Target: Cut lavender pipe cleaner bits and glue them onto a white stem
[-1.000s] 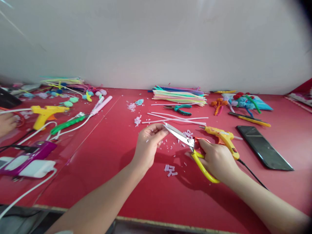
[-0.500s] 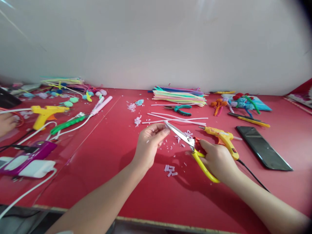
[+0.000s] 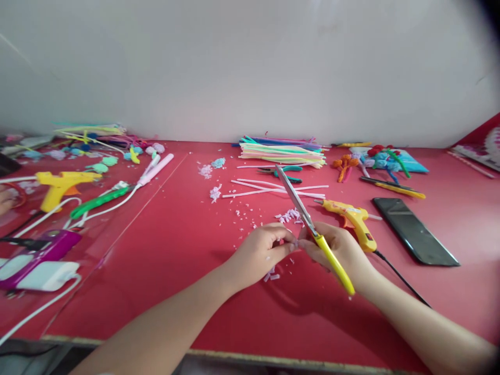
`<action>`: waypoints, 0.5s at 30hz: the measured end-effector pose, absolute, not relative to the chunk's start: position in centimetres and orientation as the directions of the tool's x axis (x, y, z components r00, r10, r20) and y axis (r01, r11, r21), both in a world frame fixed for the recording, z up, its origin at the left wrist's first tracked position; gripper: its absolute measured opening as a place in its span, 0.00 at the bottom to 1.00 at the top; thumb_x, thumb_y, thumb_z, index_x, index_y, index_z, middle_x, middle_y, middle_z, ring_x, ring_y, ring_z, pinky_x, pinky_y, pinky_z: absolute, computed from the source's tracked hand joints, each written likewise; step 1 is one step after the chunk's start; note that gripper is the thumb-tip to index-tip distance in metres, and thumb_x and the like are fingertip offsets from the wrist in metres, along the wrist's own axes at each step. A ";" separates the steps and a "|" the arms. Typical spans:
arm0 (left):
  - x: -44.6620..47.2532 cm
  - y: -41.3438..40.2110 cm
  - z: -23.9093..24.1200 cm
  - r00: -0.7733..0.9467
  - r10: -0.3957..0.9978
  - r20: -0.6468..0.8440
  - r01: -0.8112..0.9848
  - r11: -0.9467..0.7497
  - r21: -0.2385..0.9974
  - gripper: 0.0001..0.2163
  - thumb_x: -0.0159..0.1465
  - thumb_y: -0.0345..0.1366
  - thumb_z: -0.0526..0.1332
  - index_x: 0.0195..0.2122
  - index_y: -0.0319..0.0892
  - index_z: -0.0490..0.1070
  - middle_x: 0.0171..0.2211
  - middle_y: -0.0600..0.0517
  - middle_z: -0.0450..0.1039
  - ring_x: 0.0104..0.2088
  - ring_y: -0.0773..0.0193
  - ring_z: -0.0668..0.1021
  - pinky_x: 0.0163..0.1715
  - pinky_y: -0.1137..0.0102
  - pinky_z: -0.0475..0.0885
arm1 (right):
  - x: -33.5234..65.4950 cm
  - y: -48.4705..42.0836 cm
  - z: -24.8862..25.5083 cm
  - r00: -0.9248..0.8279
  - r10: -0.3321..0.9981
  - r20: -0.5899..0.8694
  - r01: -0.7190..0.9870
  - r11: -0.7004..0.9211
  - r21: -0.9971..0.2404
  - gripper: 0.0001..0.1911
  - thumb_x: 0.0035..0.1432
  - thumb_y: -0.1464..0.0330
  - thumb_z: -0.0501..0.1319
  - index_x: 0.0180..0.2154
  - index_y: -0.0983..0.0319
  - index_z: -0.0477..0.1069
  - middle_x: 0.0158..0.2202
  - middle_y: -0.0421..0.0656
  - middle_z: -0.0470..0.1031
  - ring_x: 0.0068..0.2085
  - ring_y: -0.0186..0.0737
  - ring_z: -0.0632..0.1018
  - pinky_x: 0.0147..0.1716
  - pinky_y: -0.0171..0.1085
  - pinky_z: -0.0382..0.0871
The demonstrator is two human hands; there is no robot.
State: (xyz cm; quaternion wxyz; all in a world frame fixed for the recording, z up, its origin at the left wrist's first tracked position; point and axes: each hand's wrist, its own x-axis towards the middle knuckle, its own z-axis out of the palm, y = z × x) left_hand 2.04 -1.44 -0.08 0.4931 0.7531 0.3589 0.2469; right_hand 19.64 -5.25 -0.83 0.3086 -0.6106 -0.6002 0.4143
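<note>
Currently, L hand (image 3: 261, 250): thumb + fingers pinched on lilac bit (image 3: 297, 244), over surface (image 3: 167, 271), near-edge half.
R hand (image 3: 338, 250): thumb + finger at same lilac bit, tips meeting L hand's; also gripping scissors (image 3: 295, 200).
Scissors: yellow handle in R hand, twd near edge; raised off surface, blades apparently together, tips twd far edge.
Lilac bit: btwn both sets of fingertips, mostly hidden, shape can't tell.
Lilac pcs (image 3: 289, 215): small heap just beyond hands, far-edge side; 2nd cluster (image 3: 272, 276) near-edge side, partly hidden behind L hand.
Pink stems (image 3: 244, 194): loose, crossed, mid surface.
Pliers (image 3: 292, 169): teal/blk handles, btwn pink stems & far edge.
Stem bundle (image 3: 283, 151): multicolor, along far edge.
Glue gun (image 3: 361, 224): yellow, lying just beside R hand, right-edge side.
Phone (image 3: 414, 232): blk, flat, betw. glue gun & right edge.
Left-edge side: 2nd glue gun (image 3: 60, 185), purple pwr strip (image 3: 64, 244) w/ cables; co-worker's hand (image 3: 4, 201) cut off, grip unclear.
</note>
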 end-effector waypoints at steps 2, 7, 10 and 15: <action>2.1 -1.5 -0.1 0.617 0.787 0.012 0.331 -0.273 0.903 0.05 0.60 0.32 0.58 0.30 0.40 0.72 0.30 0.53 0.69 0.32 0.66 0.72 0.33 0.72 0.66 | 19.6 -5.2 -1.2 -0.064 0.990 -0.122 0.505 -0.073 -0.860 0.06 0.48 0.66 0.57 0.25 0.61 0.62 0.17 0.32 0.56 0.18 0.28 0.59 0.17 0.29 0.50; 2.1 -1.7 -0.3 0.571 0.821 0.012 0.414 -0.300 0.860 0.02 0.56 0.32 0.61 0.28 0.41 0.72 0.27 0.54 0.67 0.26 0.69 0.67 0.27 0.73 0.63 | 19.5 -5.3 -1.6 -0.072 0.995 -0.075 0.583 -0.019 -0.812 0.06 0.48 0.66 0.55 0.24 0.61 0.60 0.18 0.33 0.55 0.21 0.29 0.58 0.19 0.30 0.50; 2.1 -1.9 -0.4 0.558 0.829 0.020 0.387 -0.282 0.878 0.02 0.56 0.32 0.60 0.27 0.41 0.72 0.25 0.55 0.65 0.25 0.69 0.66 0.25 0.74 0.61 | 19.5 -5.2 -1.4 -0.090 0.994 -0.068 0.607 0.001 -0.795 0.08 0.49 0.65 0.55 0.24 0.61 0.59 0.19 0.33 0.54 0.22 0.30 0.58 0.20 0.31 0.50; 1.6 -1.1 -0.1 0.381 0.923 0.061 0.176 -0.137 0.975 0.04 0.56 0.33 0.62 0.26 0.41 0.71 0.23 0.56 0.65 0.25 0.71 0.66 0.26 0.75 0.60 | 20.0 -5.0 -1.2 -0.081 0.997 -0.021 0.733 0.045 -0.679 0.15 0.50 0.58 0.58 0.23 0.60 0.56 0.19 0.33 0.53 0.21 0.30 0.57 0.20 0.31 0.49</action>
